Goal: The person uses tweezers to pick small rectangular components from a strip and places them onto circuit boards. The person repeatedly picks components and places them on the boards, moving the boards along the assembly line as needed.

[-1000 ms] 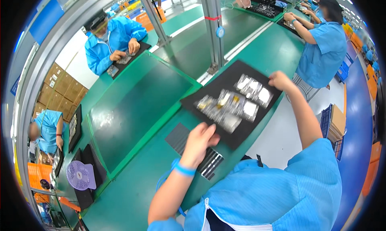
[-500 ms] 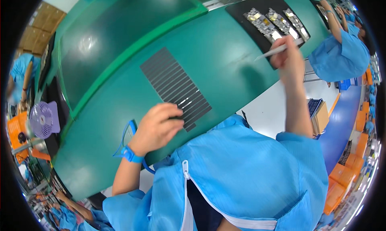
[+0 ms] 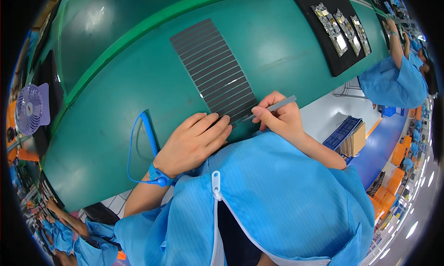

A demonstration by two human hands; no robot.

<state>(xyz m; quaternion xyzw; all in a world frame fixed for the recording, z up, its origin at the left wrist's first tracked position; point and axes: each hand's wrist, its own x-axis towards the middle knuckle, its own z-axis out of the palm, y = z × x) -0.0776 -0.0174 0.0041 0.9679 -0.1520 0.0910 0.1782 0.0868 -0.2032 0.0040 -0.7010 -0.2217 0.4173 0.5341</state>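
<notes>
On the green table lies a sheet of narrow dark grey strips (image 3: 213, 64), set side by side with thin gaps. My left hand (image 3: 196, 143) rests over its near end, palm down with the fingers stretched out, and hides part of the last strips. A pair of tweezers (image 3: 283, 103) is pinched in my right hand (image 3: 281, 118). Their tips point left, at the near right corner of the sheet, close to my left fingertips. Whether the tips grip anything is too small to tell. A blue wrist strap (image 3: 159, 175) with a coiled cord (image 3: 149, 131) circles my left wrist.
At the far right a black mat (image 3: 335, 64) bears three circuit boards (image 3: 329, 29). A green raised edge (image 3: 134, 41) runs along the back left. A purple fan (image 3: 31, 109) stands left. Right of the table are a blue crate (image 3: 341, 132) and a co-worker in blue (image 3: 395, 83).
My right hand has come from beside the boards to the sheet's near end, bringing the tweezers along. My left hand has shifted slightly, its fingers now flatter. The whole view has shifted too.
</notes>
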